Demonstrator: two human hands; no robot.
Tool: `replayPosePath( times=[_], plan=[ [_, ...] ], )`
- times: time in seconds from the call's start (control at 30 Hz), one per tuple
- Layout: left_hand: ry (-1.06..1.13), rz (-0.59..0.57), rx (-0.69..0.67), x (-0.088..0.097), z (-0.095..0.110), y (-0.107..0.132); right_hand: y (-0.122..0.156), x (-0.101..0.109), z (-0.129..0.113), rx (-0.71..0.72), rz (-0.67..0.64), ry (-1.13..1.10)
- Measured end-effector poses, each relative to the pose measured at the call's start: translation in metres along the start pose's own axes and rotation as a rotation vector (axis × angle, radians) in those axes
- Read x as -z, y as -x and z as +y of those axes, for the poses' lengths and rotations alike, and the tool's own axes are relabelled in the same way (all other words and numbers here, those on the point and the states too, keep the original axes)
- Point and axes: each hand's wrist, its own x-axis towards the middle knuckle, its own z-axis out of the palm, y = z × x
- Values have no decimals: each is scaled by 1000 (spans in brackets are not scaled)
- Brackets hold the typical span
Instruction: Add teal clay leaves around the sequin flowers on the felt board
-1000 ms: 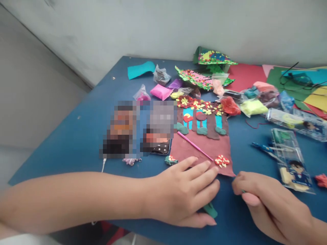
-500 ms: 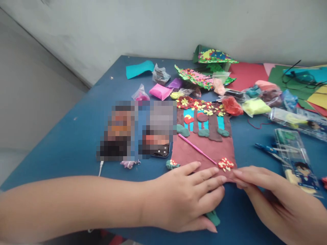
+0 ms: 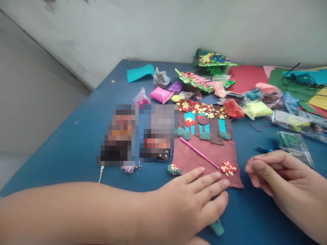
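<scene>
My left hand lies flat, fingers apart, across the lower edge of a clay picture. The picture has a brown ground, dark trunks, blue gaps and a red and yellow leafy top. Off its lower right corner, my right hand is raised with thumb and fingertips pinched; whatever is between them is hidden. A pink modelling tool rests slantwise on the picture. Red clay with pale dots lies near the right corner, and a green lump at the left one. Green clay pokes out below my left hand.
Two blurred-out phones lie left of the picture, a charging cable at one. Behind are bagged clays, a dotted green craft piece and coloured paper. Clear plastic cases lie on the right.
My right hand has left the picture's lower right corner, moving right and up, its fingers now pinched. My left hand stays flat on the lower edge. The view has shifted slightly.
</scene>
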Motion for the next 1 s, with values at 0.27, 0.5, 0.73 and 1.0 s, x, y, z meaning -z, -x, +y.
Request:
replayPosePath(
  times=[0.27,0.5,0.73,1.0],
  plan=[
    [4,25,-35,-1,-1,0,-9,9,4,-47,-241,22],
    [39,78,6,-3,0,-1,-16,15,3,79,-404,-62],
    [59,40,-4,-3,0,-1,-12,14,5,160,-384,9],
    [93,17,-13,-2,-1,-1,-12,13,4,137,-210,-33]
  ],
)
